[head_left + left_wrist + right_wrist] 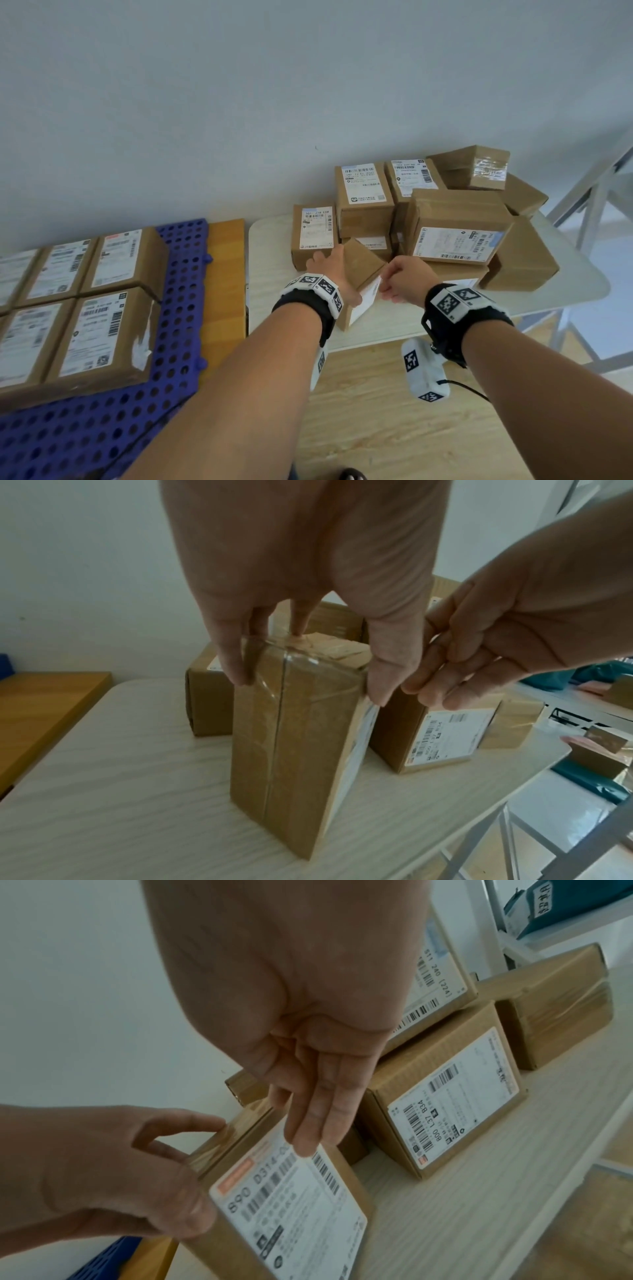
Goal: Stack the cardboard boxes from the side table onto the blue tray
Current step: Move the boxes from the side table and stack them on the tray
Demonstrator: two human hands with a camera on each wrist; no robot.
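A small cardboard box [363,270] stands tilted on its end on the white side table [274,308], its shipping label [291,1204] facing right. My left hand [329,269] grips its taped top end [291,750], fingers on the left side and thumb on the right. My right hand [394,284] is just right of it, and its straight fingers [315,1123] touch the label's top edge. The blue perforated tray [178,325] lies at the left and holds several labelled boxes [102,329] laid flat.
Several more cardboard boxes [455,222] are piled against the wall on the side table. An orange wooden board [226,274] lies between tray and table. A white metal frame [589,205] stands at the right. Wood floor [376,411] lies below the table's front edge.
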